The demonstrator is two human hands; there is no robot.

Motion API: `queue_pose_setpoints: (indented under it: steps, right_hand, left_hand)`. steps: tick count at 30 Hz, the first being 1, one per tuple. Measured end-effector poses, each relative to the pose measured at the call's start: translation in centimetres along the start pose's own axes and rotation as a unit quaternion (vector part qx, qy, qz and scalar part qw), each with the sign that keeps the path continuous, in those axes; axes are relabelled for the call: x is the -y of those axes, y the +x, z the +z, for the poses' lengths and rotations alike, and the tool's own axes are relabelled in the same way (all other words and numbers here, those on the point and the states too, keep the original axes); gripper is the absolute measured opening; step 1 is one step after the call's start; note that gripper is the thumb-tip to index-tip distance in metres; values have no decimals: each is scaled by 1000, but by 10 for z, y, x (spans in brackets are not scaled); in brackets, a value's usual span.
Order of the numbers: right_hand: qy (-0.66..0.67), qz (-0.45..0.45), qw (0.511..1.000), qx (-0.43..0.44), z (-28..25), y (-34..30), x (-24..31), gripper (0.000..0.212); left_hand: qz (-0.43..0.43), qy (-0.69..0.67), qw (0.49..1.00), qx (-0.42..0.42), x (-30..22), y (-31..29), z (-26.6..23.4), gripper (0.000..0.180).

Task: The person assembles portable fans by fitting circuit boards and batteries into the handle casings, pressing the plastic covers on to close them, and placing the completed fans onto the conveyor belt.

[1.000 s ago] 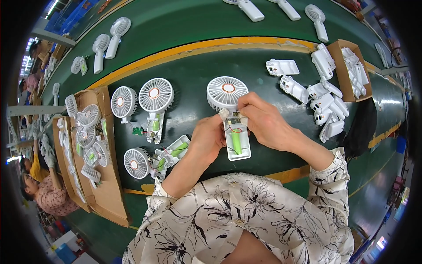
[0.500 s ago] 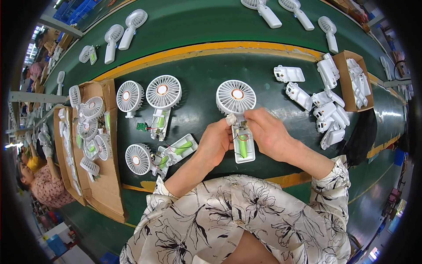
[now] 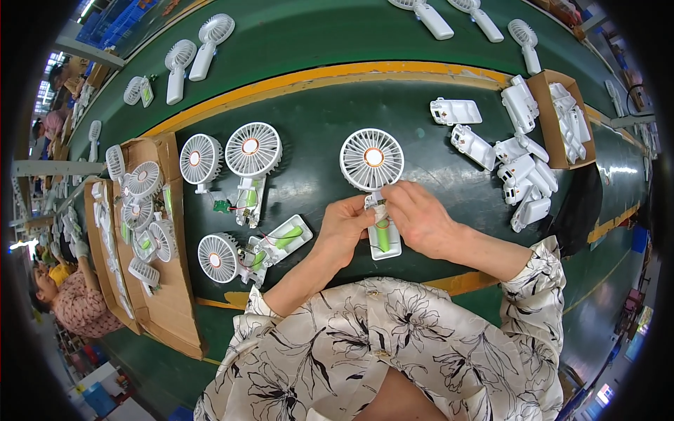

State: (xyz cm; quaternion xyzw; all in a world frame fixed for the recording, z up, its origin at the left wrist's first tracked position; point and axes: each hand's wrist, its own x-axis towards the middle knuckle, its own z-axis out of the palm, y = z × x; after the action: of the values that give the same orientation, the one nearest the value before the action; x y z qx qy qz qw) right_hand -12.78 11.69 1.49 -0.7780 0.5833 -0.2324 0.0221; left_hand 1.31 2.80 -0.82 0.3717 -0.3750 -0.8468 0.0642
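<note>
A white handheld fan [image 3: 372,160] lies in front of me, its round grille pointing away. Its handle half [image 3: 383,245] is uncovered, showing a green battery cell [image 3: 382,236] and thin red wires. My left hand [image 3: 342,228] is closed round the handle's left side, with its thumb over the upper part. Something whitish wraps that thumb's tip. My right hand [image 3: 420,219] is closed at the handle's top right, its fingertips pressed on the part just below the fan head. Those fingers hide most of the small parts there.
Left of my hands lie several fans with uncovered handles [image 3: 253,149] and a cardboard tray [image 3: 166,295] of fan parts. To the right are loose white handle shells [image 3: 472,146] and a small cardboard box [image 3: 546,116] of shells. Assembled fans [image 3: 210,45] lie on the green belt [image 3: 309,42] beyond.
My left thumb has moved from the fan's neck down over the upper handle. My right fingers have shifted slightly left and down, onto the top of the handle.
</note>
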Motion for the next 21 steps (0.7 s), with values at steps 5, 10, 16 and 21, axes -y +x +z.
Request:
queue_pose_setpoints:
  steps: [5,10,16,21]
  right_hand:
    - [3,3,1000,13,3,-2,0,19]
    - [21,19,999,16,5,-3,-1,20]
    - [95,52,994,-11,8,-3,-7,17]
    - [107,35,993,-27,5,-1,-11,15]
  left_hand:
    - [-8,2,1000,-5,6,3,-2,23]
    - [-12,-11,1000,-7,9,5,-3,24]
    - [-49,-23,999,0,0,7,-3,23]
    - [-79,-65,994,26,-10,8,-5,22]
